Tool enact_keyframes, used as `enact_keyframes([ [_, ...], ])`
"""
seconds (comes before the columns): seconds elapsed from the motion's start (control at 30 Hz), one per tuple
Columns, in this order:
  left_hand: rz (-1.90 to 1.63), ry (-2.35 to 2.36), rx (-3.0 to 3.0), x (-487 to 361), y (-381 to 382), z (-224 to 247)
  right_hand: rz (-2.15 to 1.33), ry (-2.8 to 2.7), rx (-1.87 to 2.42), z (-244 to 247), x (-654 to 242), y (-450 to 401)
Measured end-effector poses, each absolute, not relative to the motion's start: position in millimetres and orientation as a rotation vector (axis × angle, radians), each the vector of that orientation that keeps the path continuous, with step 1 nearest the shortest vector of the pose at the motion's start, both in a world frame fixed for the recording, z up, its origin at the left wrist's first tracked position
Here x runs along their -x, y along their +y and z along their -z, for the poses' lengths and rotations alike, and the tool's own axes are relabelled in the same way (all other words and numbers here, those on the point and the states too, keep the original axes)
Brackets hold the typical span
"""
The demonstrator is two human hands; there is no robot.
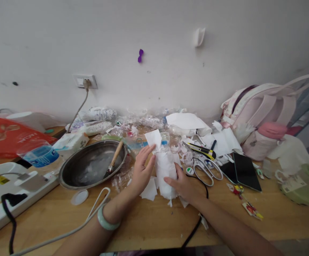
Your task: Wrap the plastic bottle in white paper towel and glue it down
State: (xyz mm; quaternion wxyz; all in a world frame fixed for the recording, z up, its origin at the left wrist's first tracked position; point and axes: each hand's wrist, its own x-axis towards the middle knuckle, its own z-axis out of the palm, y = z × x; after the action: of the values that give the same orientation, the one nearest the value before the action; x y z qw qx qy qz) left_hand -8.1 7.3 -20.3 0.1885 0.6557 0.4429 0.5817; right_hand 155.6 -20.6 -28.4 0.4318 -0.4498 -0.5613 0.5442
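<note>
A white paper-covered bottle-like object (165, 174) lies on the wooden table (133, 227) between my hands. My right hand (182, 185) grips its right side, thumb across the front. At the upper left of the object, my left hand (143, 169) pinches a white paper piece (153, 138) near the object's narrower end. More torn white paper (149, 189) lies under and beside the wrapped object. To the left is a metal basin (90, 165) with a wooden-handled brush (114, 158) leaning in it.
Scissors (206, 171), a yellow cutter (202, 150) and a black phone (246, 171) lie to the right. A pink backpack (261, 106) stands behind them. Crumpled plastic lines the wall. A power strip (18, 201) and a white cable (63, 234) are at left.
</note>
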Motion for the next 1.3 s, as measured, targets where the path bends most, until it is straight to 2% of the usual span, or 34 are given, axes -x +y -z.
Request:
enact_keyframes([
  [0.37, -1.723, 1.340, -2.023, 9, 4, 16, -1.319, -1.465, 1.129, 27, -155, -21],
  [0.57, -1.956, 1.051, -1.559, 7, 7, 11, -1.296, -1.481, 1.158, 34, -157, -20],
  [0.77, -1.915, 0.986, -1.269, 4, 6, 5, -1.274, -1.472, 1.146, 35, -159, -20],
  [1.03, -1.893, 0.956, -1.349, 5, 4, 7, -1.284, -1.350, 1.154, 21, -159, -22],
  [1.3, -1.928, 0.971, -1.447, 6, 4, 8, -1.284, -1.373, 1.126, 27, -159, -21],
])
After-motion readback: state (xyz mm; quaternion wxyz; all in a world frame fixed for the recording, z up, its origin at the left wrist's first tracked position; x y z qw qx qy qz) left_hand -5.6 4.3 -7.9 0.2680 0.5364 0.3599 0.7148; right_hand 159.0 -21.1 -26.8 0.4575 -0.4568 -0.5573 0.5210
